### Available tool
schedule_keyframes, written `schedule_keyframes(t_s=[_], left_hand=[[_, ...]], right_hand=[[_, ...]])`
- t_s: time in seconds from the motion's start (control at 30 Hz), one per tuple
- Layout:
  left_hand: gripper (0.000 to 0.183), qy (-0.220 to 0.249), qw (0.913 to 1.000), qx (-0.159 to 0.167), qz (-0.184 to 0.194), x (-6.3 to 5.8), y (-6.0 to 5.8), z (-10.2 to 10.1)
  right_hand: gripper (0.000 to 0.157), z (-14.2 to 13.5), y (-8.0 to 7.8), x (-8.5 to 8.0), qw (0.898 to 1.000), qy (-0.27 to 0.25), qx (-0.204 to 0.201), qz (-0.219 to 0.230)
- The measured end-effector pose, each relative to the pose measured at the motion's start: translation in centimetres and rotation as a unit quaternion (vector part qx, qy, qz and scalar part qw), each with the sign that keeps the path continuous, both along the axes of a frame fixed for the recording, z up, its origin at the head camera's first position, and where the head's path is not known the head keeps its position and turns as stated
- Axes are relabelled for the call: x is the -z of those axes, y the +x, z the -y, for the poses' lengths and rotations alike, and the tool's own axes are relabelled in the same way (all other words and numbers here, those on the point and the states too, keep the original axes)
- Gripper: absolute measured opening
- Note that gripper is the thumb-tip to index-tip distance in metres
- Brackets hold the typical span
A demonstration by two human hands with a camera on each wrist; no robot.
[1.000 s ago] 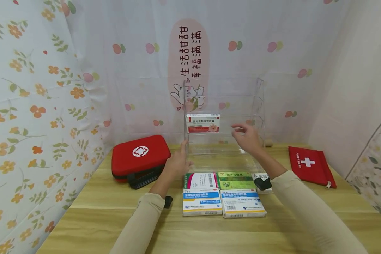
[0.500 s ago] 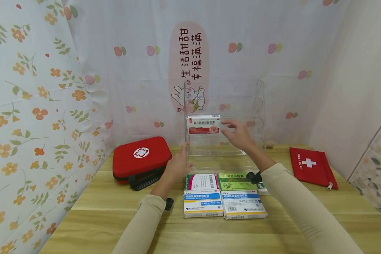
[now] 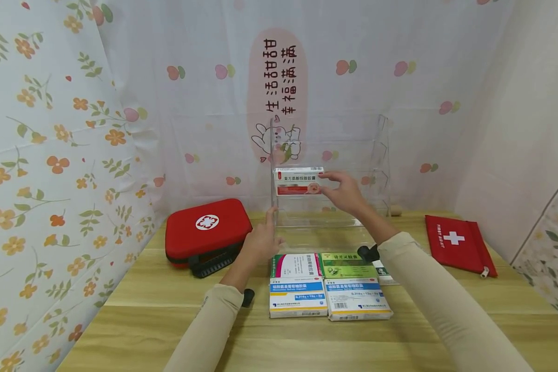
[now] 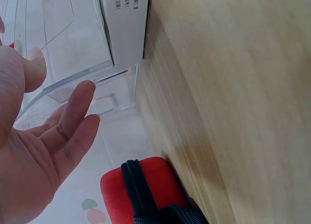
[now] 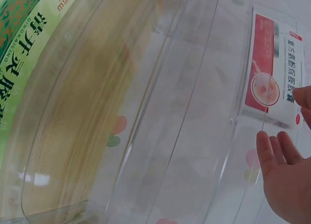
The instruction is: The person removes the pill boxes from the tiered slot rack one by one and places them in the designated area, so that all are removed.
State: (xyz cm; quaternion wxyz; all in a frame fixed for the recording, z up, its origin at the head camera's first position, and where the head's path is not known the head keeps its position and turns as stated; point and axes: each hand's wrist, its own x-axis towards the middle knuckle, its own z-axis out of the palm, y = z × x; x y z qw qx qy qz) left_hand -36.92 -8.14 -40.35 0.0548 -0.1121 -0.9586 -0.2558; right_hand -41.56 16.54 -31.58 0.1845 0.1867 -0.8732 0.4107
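A clear acrylic rack (image 3: 327, 222) stands upright with a white and red medicine box (image 3: 299, 182) on its left, on a middle tier. My right hand (image 3: 345, 194) is at the box's right end, index finger and thumb by its edge. In the right wrist view, one digit overlaps the box's (image 5: 272, 71) front and the other fingers (image 5: 279, 148) extend beside its end. At the rack's left side is my left hand (image 3: 260, 240), index finger up along the side panel. In the left wrist view, its loosely bent fingers (image 4: 73, 122) are beside the panel edge.
Before the rack lie two blue and white medicine boxes (image 3: 298, 298), a pink, green and white box (image 3: 295, 265), a green box (image 3: 346, 263) and a partly hidden white box (image 3: 385, 271). A red hard case (image 3: 207, 227) stands left; a red first-aid pouch (image 3: 460, 243) lies right.
My right hand has moved left from beside the medicine box to its right end. The left hand and the boxes stay in place.
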Motion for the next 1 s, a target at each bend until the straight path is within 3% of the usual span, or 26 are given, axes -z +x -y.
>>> schedule_keyframes(t_s=[0.3,0.7,1.0], left_hand=[[0.094,-0.006,1.0000,0.000,0.003,-0.3,0.0,-0.1],[0.094,-0.005,1.0000,0.003,0.000,-0.3,0.1,0.0],[0.092,-0.010,0.9999,0.005,-0.001,-0.4,0.3,0.0]], right_hand=[[0.035,0.7,-0.1,-0.4,1.000,0.002,0.001,0.006],[0.032,1.1,-0.2,-0.5,0.998,-0.050,-0.014,0.041],[0.028,0.7,-1.0,0.0,0.999,-0.041,-0.024,0.011]])
